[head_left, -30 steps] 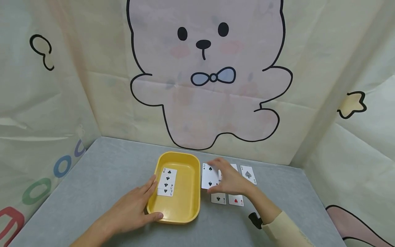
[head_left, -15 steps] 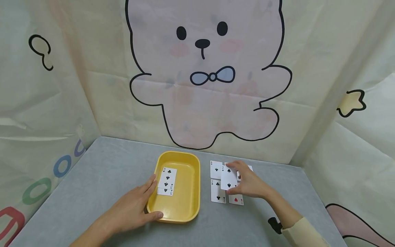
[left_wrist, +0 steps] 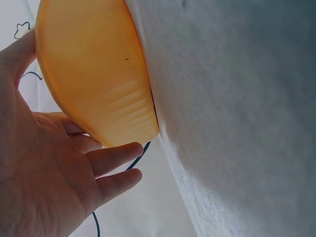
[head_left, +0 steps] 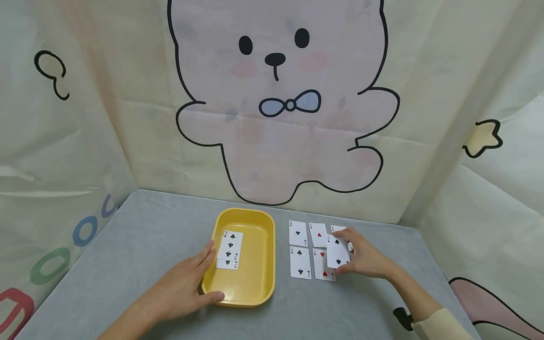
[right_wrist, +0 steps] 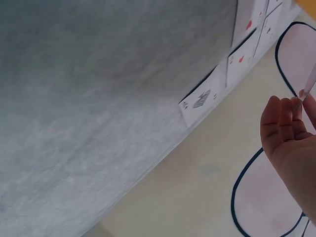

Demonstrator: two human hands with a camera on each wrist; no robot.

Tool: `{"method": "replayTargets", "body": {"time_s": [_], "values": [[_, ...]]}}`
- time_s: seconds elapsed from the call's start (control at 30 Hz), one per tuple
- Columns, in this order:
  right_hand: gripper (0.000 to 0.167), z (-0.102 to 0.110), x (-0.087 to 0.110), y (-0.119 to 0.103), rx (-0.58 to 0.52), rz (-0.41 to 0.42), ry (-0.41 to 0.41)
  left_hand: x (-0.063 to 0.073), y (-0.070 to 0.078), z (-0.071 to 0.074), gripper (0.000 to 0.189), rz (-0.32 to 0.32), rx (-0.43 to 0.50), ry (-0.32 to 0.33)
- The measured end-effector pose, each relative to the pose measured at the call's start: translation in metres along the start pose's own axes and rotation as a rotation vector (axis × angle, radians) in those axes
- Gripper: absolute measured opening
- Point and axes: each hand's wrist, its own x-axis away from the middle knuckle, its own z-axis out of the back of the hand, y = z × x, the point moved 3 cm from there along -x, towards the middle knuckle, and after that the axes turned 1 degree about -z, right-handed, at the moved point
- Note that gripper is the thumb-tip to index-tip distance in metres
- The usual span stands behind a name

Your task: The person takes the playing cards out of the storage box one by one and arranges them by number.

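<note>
1. In the head view we get soft, even light, with a pale gloss inside the yellow tray (head_left: 252,285).
2. Right of the tray, we can read the two of spades (head_left: 338,252); a faint shadow crosses the gray tabletop (head_left: 323,311) nearby.
3. From the left wrist, we see the tray's wall glow beside dim tabletop.
4. From the right wrist, the ace (right_wrist: 201,99) farthest from the tray looks soft to us.
</note>
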Motion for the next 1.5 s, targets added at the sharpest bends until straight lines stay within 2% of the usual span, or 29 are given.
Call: {"method": "replayTargets", "body": {"time_s": [0.3,0.7,1.07,1.33,1.5], "values": [[0.093,0.003,0.008,0.024,0.005,-0.057,-0.042,-0.001,0.000,0.000,0.107,0.011,0.014,-0.013],[0.092,-0.007,0.017,0.046,0.004,-0.062,-0.062,0.000,0.000,-0.001,0.108,0.014,0.022,-0.014],[0.091,-0.015,0.014,0.051,0.001,-0.039,-0.073,0.001,0.000,-0.001,0.108,0.027,0.037,-0.015],[0.088,-0.019,0.012,0.053,0.034,-0.040,-0.071,0.001,0.000,-0.001,0.108,0.025,0.042,-0.010],[0.085,-0.021,0.012,0.056,0.063,-0.012,-0.050,0.000,0.001,0.000,0.107,0.026,0.043,-0.016]]}}
